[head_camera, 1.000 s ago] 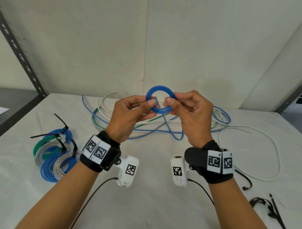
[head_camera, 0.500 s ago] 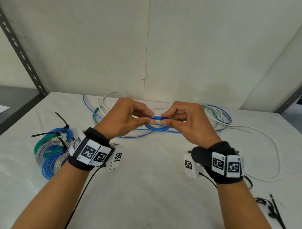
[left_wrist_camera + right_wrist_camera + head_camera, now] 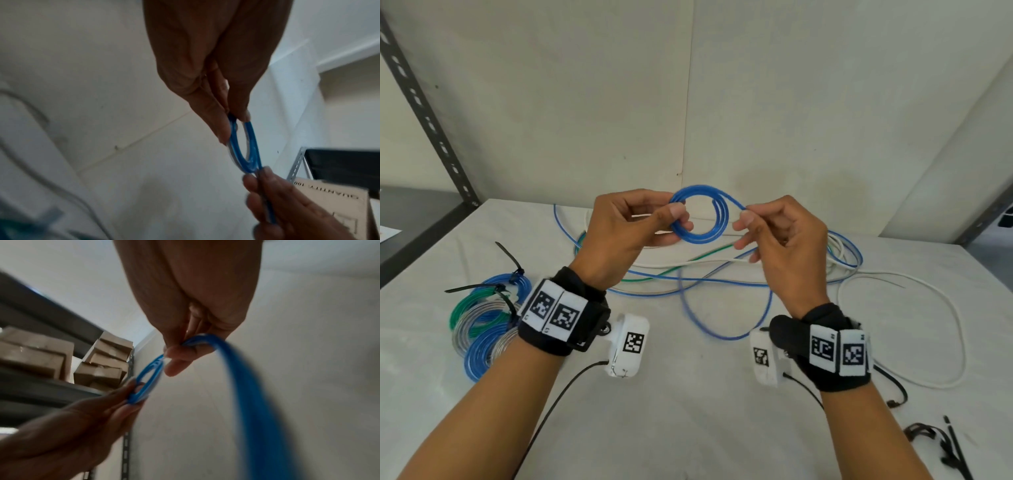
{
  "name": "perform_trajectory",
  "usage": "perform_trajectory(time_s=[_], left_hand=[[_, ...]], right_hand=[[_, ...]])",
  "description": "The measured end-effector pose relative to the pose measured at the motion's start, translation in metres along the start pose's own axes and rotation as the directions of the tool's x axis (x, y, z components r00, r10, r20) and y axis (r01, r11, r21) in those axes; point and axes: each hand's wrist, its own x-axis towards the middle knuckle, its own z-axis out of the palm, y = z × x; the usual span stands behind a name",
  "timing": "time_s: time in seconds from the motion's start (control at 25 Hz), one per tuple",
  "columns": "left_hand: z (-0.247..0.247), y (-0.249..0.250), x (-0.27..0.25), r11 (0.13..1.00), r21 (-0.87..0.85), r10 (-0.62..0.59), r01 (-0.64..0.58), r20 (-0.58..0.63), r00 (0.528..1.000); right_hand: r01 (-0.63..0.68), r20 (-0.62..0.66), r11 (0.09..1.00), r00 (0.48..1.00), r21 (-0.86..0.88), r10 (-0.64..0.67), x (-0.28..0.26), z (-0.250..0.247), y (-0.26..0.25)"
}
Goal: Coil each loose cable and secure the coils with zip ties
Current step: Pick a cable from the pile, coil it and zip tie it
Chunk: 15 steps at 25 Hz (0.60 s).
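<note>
Left hand (image 3: 626,229) pinches left side of blue coil (image 3: 700,216), held above table (image 3: 688,411). Right hand (image 3: 784,240) pinches cable just right of coil; tail loops down to table. Tied coils (image 3: 482,318) lie left; loose cables (image 3: 722,270) behind hands.

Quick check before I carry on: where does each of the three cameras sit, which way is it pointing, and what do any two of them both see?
Head: worn on the head, looking forward and down at the table; shows both forearms, left hand and right hand.
Left wrist: on the left wrist, looking along the fingers and up toward the wall; left hand pinches the blue coil.
Right wrist: on the right wrist, looking up toward shelf boxes; right hand pinches the cable.
Shared: all three show the blue coil and both hands.
</note>
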Motion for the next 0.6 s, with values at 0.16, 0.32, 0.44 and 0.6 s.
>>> perform_trajectory(time_s=[0.16,0.32,0.44,0.6], left_hand=[[0.007,-0.003,0.0,0.987,-0.152,-0.051,0.045,-0.041,0.998],[0.017,-0.011,-0.003,0.965,-0.242,-0.102,0.098,-0.003,0.995],[0.022,-0.014,-0.005,0.958,-0.244,-0.143,0.151,0.049,0.988],[0.006,-0.004,-0.002,0.994,0.048,-0.108,0.102,0.147,0.983]], right_hand=[[-0.02,-0.002,0.992,1.0,0.128,0.02,-0.007,0.016,0.0],[-0.045,-0.022,0.964,0.998,0.262,0.053,-0.011,0.021,-0.003],[-0.017,-0.076,0.962,0.996,0.271,0.039,-0.011,0.022,-0.005],[-0.024,0.101,0.993,0.995,0.112,0.012,-0.002,0.004,-0.002]])
